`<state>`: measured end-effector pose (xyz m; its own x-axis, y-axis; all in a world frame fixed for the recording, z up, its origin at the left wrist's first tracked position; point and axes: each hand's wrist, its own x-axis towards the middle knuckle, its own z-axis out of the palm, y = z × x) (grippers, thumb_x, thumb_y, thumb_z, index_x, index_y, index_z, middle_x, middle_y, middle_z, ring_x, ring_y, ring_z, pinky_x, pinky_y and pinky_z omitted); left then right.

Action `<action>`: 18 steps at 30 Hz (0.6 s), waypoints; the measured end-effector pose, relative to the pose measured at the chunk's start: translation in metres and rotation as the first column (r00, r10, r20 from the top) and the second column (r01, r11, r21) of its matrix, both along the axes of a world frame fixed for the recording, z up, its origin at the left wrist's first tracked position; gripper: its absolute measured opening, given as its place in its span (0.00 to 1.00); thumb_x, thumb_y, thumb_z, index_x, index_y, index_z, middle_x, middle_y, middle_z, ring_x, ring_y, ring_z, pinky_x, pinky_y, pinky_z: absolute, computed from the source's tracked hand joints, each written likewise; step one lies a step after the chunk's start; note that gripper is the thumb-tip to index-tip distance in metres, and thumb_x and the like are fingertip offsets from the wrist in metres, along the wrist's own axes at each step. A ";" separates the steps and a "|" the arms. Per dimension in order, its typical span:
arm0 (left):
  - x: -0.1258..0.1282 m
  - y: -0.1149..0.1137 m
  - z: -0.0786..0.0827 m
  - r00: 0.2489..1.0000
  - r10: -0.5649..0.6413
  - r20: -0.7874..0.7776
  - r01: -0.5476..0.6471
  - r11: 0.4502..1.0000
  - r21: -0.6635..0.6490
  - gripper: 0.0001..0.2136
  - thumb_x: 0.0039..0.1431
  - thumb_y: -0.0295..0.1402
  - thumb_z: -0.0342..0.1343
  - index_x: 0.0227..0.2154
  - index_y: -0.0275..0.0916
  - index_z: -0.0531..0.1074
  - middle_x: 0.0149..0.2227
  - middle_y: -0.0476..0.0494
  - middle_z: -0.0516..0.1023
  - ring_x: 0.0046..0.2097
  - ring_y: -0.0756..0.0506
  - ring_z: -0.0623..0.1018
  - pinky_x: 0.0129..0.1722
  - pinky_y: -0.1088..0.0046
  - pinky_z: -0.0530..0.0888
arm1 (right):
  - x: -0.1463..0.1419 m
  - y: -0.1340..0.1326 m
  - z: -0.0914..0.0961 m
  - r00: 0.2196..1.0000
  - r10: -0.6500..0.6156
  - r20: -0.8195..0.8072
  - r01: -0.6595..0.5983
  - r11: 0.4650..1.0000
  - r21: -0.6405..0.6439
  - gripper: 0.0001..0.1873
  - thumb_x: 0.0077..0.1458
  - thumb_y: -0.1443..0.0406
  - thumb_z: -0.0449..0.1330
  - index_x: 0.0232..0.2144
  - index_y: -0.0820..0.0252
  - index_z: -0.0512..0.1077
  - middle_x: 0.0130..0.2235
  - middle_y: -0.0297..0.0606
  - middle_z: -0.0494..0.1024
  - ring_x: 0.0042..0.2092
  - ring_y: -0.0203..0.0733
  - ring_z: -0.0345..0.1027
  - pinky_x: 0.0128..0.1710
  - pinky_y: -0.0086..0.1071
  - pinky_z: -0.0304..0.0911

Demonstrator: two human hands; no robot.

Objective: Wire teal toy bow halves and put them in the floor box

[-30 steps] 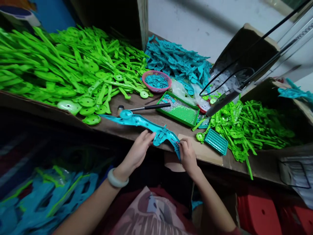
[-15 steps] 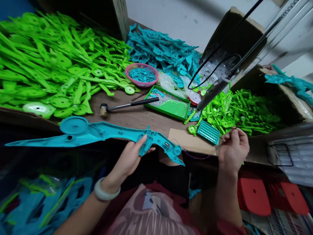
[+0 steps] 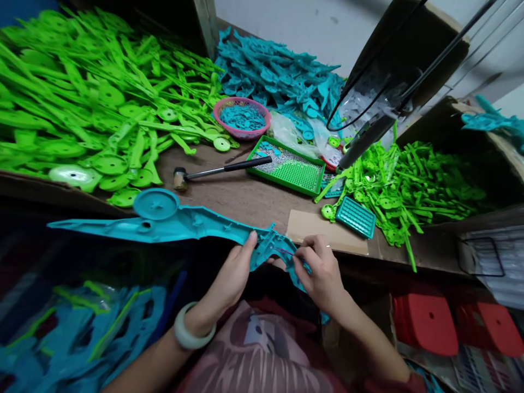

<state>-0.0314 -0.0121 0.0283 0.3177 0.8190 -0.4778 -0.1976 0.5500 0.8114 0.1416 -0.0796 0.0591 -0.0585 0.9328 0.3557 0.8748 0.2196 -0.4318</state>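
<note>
A long teal plastic shell half (image 3: 216, 221), with a round disc near its left part, lies across my lap side of the bench edge. My left hand (image 3: 229, 273) grips it near the right end, thumb on top, fingers underneath. My right hand (image 3: 319, 267) is closed in a pinch over the shell's curved right tip. Thin red and purplish wires (image 3: 283, 251) run along the inside of the shell to its fingertips. The far ends of the wires are hidden by the hand.
Green plastic parts (image 3: 110, 109) heap at left, teal ones (image 3: 278, 76) at the back. A hammer (image 3: 221, 170), a pink basket (image 3: 242, 117), a green tray (image 3: 286, 166) and cardboard (image 3: 327, 232) lie on the bench. Red stools (image 3: 432, 322) stand low at right.
My right hand has come in from the far right, bringing the wires to the shell's right end. My left hand and the shell have shifted slightly right in view.
</note>
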 end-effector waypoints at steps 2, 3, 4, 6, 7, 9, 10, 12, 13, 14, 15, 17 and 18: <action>0.002 -0.001 0.004 0.998 -0.002 0.063 0.005 0.999 -0.050 0.28 0.49 0.60 0.62 0.33 0.34 0.78 0.31 0.40 0.82 0.36 0.39 0.82 0.37 0.64 0.79 | -0.001 -0.002 -0.002 1.000 -0.007 -0.009 0.006 1.000 -0.015 0.06 0.61 0.71 0.55 0.32 0.59 0.70 0.38 0.43 0.68 0.41 0.45 0.62 0.39 0.38 0.63; 0.003 -0.001 0.006 0.996 -0.009 0.090 0.015 0.997 -0.070 0.28 0.49 0.59 0.63 0.34 0.34 0.77 0.31 0.40 0.82 0.36 0.38 0.82 0.36 0.64 0.79 | -0.002 -0.002 -0.004 1.000 -0.007 -0.024 0.007 1.000 -0.026 0.06 0.61 0.71 0.55 0.32 0.59 0.70 0.39 0.44 0.68 0.42 0.46 0.62 0.40 0.39 0.63; 0.004 -0.003 0.006 0.994 -0.018 0.112 0.028 0.996 -0.089 0.27 0.48 0.58 0.64 0.34 0.34 0.77 0.31 0.40 0.82 0.37 0.38 0.82 0.36 0.64 0.79 | -0.003 -0.003 -0.006 0.999 -0.005 -0.048 0.003 0.999 -0.040 0.06 0.60 0.71 0.55 0.32 0.59 0.70 0.40 0.44 0.68 0.43 0.46 0.61 0.41 0.40 0.63; 0.005 -0.005 0.006 0.989 -0.041 0.141 0.058 0.991 -0.118 0.27 0.48 0.57 0.65 0.34 0.34 0.77 0.32 0.39 0.82 0.38 0.37 0.82 0.36 0.64 0.80 | -0.005 -0.004 -0.010 0.993 0.000 -0.115 -0.008 0.998 -0.068 0.05 0.60 0.71 0.56 0.33 0.59 0.70 0.40 0.44 0.68 0.44 0.46 0.61 0.43 0.41 0.63; 0.005 -0.006 0.005 0.987 -0.049 0.150 0.068 0.990 -0.126 0.26 0.49 0.57 0.64 0.34 0.34 0.77 0.33 0.39 0.82 0.40 0.37 0.82 0.37 0.64 0.80 | -0.006 -0.005 -0.011 0.989 -0.001 -0.150 -0.011 0.997 -0.080 0.04 0.60 0.71 0.56 0.33 0.59 0.69 0.40 0.43 0.68 0.44 0.46 0.61 0.43 0.41 0.63; 0.005 -0.009 0.001 0.985 -0.052 0.165 0.074 0.989 -0.131 0.26 0.51 0.56 0.64 0.36 0.35 0.77 0.36 0.39 0.83 0.44 0.36 0.81 0.39 0.64 0.80 | -0.007 -0.007 -0.014 0.980 -0.010 -0.200 -0.009 0.995 -0.096 0.04 0.60 0.71 0.56 0.33 0.58 0.69 0.41 0.42 0.67 0.44 0.45 0.62 0.44 0.41 0.63; 0.005 -0.010 -0.001 0.984 -0.048 0.173 0.072 0.989 -0.133 0.25 0.52 0.56 0.63 0.37 0.35 0.77 0.38 0.39 0.83 0.46 0.36 0.81 0.40 0.64 0.80 | -0.007 -0.009 -0.015 0.977 -0.017 -0.214 -0.005 0.994 -0.105 0.04 0.60 0.71 0.56 0.32 0.58 0.69 0.41 0.41 0.67 0.45 0.45 0.62 0.45 0.42 0.63; 0.005 -0.013 -0.005 0.981 -0.049 0.186 0.076 0.987 -0.141 0.24 0.53 0.55 0.62 0.39 0.36 0.77 0.40 0.39 0.83 0.48 0.36 0.80 0.42 0.63 0.79 | -0.009 -0.013 -0.018 0.971 -0.028 -0.238 -0.002 0.992 -0.126 0.05 0.60 0.71 0.57 0.32 0.58 0.68 0.41 0.41 0.66 0.45 0.45 0.61 0.45 0.41 0.62; 0.005 -0.014 -0.007 0.981 -0.056 0.187 0.084 0.986 -0.146 0.24 0.54 0.54 0.62 0.39 0.36 0.77 0.40 0.39 0.83 0.48 0.36 0.80 0.43 0.62 0.79 | -0.009 -0.015 -0.020 0.968 -0.033 -0.250 -0.002 0.990 -0.139 0.05 0.60 0.71 0.57 0.32 0.58 0.68 0.41 0.41 0.66 0.46 0.45 0.61 0.46 0.41 0.62; 0.005 -0.016 -0.009 0.981 -0.066 0.184 0.095 0.984 -0.151 0.23 0.54 0.54 0.62 0.39 0.37 0.77 0.40 0.39 0.83 0.48 0.36 0.80 0.43 0.62 0.79 | -0.011 -0.017 -0.023 0.965 -0.039 -0.261 0.000 0.989 -0.151 0.04 0.60 0.71 0.56 0.32 0.58 0.68 0.42 0.41 0.66 0.46 0.45 0.61 0.46 0.41 0.63; 0.005 -0.018 -0.011 0.980 -0.080 0.180 0.109 0.982 -0.157 0.22 0.54 0.53 0.62 0.38 0.37 0.77 0.40 0.39 0.83 0.49 0.36 0.80 0.43 0.62 0.79 | -0.012 -0.019 -0.025 0.962 -0.047 -0.269 0.004 0.987 -0.161 0.04 0.60 0.70 0.56 0.32 0.58 0.69 0.42 0.42 0.66 0.46 0.45 0.61 0.45 0.40 0.63; 0.006 -0.022 -0.015 0.977 -0.107 0.184 0.139 0.975 -0.176 0.21 0.55 0.52 0.62 0.38 0.38 0.77 0.41 0.40 0.82 0.49 0.36 0.79 0.43 0.63 0.79 | -0.014 -0.022 -0.032 0.959 -0.066 -0.277 0.018 0.985 -0.171 0.04 0.60 0.70 0.56 0.32 0.57 0.69 0.42 0.41 0.66 0.46 0.45 0.62 0.45 0.40 0.63; 0.006 -0.024 -0.017 0.973 -0.120 0.195 0.158 0.969 -0.191 0.21 0.55 0.52 0.62 0.39 0.38 0.77 0.42 0.40 0.82 0.49 0.36 0.79 0.44 0.63 0.79 | -0.015 -0.024 -0.035 0.957 -0.075 -0.280 0.026 0.985 -0.173 0.04 0.60 0.70 0.56 0.32 0.58 0.69 0.42 0.41 0.66 0.46 0.45 0.62 0.45 0.40 0.63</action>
<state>-0.0255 -0.0365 0.0111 0.5180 0.6517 -0.5540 -0.2400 0.7324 0.6371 0.1266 -0.1037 0.0238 0.0710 0.9791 0.1907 0.7185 0.0824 -0.6906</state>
